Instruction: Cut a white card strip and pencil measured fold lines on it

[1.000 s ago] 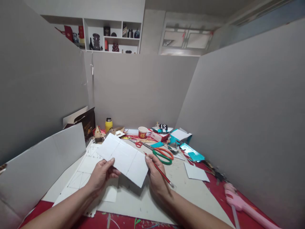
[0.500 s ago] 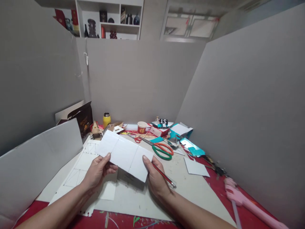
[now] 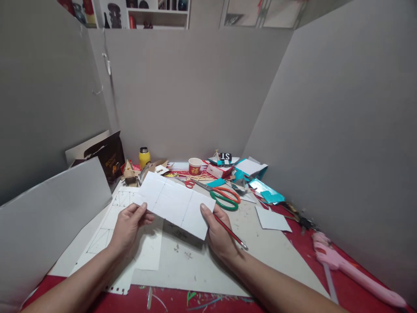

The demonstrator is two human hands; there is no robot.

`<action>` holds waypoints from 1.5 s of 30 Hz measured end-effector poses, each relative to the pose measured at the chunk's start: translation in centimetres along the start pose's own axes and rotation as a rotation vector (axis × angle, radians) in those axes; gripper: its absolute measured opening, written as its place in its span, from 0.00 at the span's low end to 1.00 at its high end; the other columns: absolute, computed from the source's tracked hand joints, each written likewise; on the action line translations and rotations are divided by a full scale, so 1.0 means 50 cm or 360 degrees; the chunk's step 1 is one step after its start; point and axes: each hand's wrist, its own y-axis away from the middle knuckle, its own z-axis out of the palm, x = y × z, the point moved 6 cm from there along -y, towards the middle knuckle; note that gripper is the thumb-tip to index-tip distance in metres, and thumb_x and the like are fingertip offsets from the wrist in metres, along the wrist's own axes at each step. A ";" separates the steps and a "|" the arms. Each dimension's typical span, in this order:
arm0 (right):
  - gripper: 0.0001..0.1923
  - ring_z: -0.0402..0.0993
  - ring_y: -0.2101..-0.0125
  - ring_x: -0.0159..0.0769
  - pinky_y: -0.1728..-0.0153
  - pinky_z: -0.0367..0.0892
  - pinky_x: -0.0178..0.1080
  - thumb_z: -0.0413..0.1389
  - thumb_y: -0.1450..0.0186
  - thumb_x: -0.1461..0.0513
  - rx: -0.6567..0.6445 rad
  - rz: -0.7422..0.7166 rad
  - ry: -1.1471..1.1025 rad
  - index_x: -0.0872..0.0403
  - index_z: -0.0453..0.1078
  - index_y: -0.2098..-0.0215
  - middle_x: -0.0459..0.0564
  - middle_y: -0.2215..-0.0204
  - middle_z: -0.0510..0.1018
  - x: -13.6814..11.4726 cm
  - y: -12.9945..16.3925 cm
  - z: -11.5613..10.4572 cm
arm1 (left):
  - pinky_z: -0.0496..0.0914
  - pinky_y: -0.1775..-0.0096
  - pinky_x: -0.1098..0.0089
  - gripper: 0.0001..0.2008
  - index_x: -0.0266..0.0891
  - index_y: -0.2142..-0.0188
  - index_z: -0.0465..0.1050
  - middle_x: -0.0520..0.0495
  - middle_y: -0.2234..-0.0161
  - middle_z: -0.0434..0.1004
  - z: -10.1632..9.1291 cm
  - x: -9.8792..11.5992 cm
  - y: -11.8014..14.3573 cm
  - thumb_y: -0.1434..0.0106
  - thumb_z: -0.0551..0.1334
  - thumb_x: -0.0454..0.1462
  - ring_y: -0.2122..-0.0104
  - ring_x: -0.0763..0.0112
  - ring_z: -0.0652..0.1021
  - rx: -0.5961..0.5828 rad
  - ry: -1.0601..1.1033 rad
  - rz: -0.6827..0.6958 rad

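Observation:
A white card (image 3: 174, 201) with two ruled pencil lines is held up above the work board, tilted down to the right. My left hand (image 3: 130, 224) pinches its lower left edge, thumb on top. At the right end, my right hand (image 3: 220, 228) grips the card with the thumb on its face. A red and black pencil (image 3: 232, 231) is also tucked in my right hand, its metal end pointing toward me. Beneath my left hand lies a paper sheet (image 3: 100, 237) with drawn triangles and lines. Scissors (image 3: 224, 198) with orange and green handles rest just behind the card.
A pink glue gun (image 3: 355, 271) lies at the right on the red cloth. White card pieces (image 3: 273, 218) and teal scraps (image 3: 267, 191) are nearby. A paper cup (image 3: 195, 166), a yellow bottle (image 3: 144, 158) and a dark box (image 3: 109, 163) stand at the back. Grey panels (image 3: 182, 95) enclose the table.
The view has tipped downward, so the shelf sits higher in the picture. Both hands keep hold of the card, which appears slightly farther right and up.

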 end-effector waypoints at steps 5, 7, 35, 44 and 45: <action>0.19 0.77 0.56 0.45 0.51 0.69 0.47 0.63 0.38 0.54 -0.0002 -0.0029 0.0019 0.51 0.75 0.51 0.51 0.54 0.81 -0.006 0.005 0.000 | 0.74 0.71 0.76 0.14 0.35 0.73 0.73 0.46 0.76 0.80 -0.001 0.003 -0.005 0.46 0.72 0.43 0.75 0.72 0.78 -0.0029 -0.0002 -0.0033; 0.19 0.78 0.58 0.46 0.55 0.71 0.47 0.64 0.39 0.53 -0.0053 0.0083 -0.0060 0.52 0.76 0.52 0.52 0.56 0.82 0.001 0.008 0.006 | 0.73 0.74 0.74 0.14 0.35 0.68 0.75 0.46 0.74 0.80 0.002 0.003 -0.007 0.45 0.71 0.44 0.77 0.72 0.77 -0.0067 -0.0007 -0.0070; 0.18 0.78 0.69 0.41 0.66 0.71 0.41 0.66 0.42 0.54 -0.0331 0.0366 0.0037 0.55 0.77 0.58 0.53 0.65 0.83 0.007 0.020 0.030 | 0.69 0.74 0.70 0.16 0.38 0.79 0.73 0.50 0.82 0.74 -0.001 0.045 0.029 0.42 0.66 0.45 0.79 0.69 0.74 -0.0003 -0.0634 0.0443; 0.18 0.79 0.68 0.43 0.63 0.72 0.44 0.68 0.45 0.55 -0.0332 0.0405 -0.0128 0.54 0.78 0.59 0.53 0.64 0.84 0.001 0.018 0.040 | 0.73 0.72 0.65 0.17 0.38 0.69 0.78 0.47 0.75 0.80 0.003 0.022 0.021 0.40 0.64 0.50 0.77 0.65 0.76 -0.0091 -0.0637 0.0235; 0.18 0.79 0.69 0.42 0.63 0.72 0.44 0.68 0.45 0.55 -0.0332 0.0419 -0.0144 0.54 0.78 0.58 0.53 0.64 0.84 0.003 0.018 0.041 | 0.74 0.71 0.64 0.18 0.37 0.70 0.79 0.46 0.75 0.80 0.008 0.016 0.023 0.40 0.63 0.50 0.77 0.64 0.77 -0.0121 -0.0656 0.0178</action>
